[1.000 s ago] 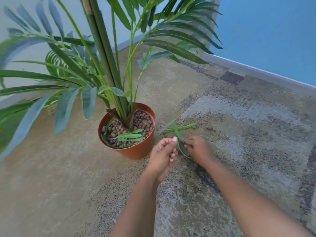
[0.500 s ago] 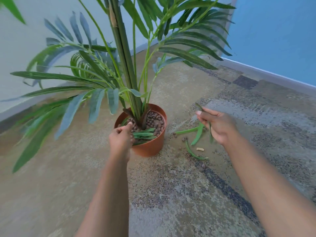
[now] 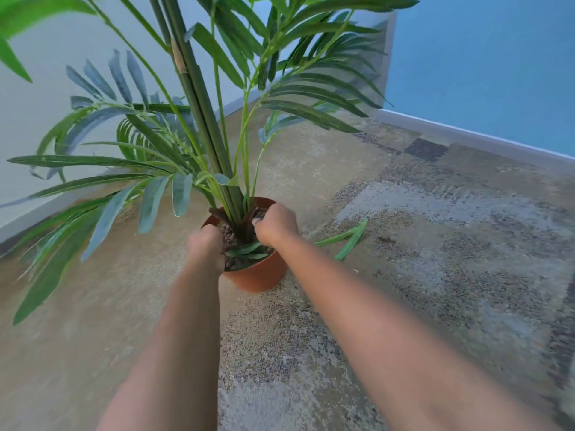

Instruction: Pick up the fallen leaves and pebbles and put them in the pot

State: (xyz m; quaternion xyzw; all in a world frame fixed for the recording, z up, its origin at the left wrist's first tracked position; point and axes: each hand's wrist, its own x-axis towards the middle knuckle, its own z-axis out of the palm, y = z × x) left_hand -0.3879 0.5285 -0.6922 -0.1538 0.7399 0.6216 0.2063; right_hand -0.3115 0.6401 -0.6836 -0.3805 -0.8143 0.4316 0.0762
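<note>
Over the terracotta pot, head view: both hands sit above the pebble fill. Left hand is at the near-left rim, fingers curled under; cannot tell what its grip holds. Right hand is at the far-right side by the palm stems, fingers curled inward; contents hidden. Leaves lie on the pebbles in the pot. Two fallen leaves lie on the carpet, right of the pot.
</note>
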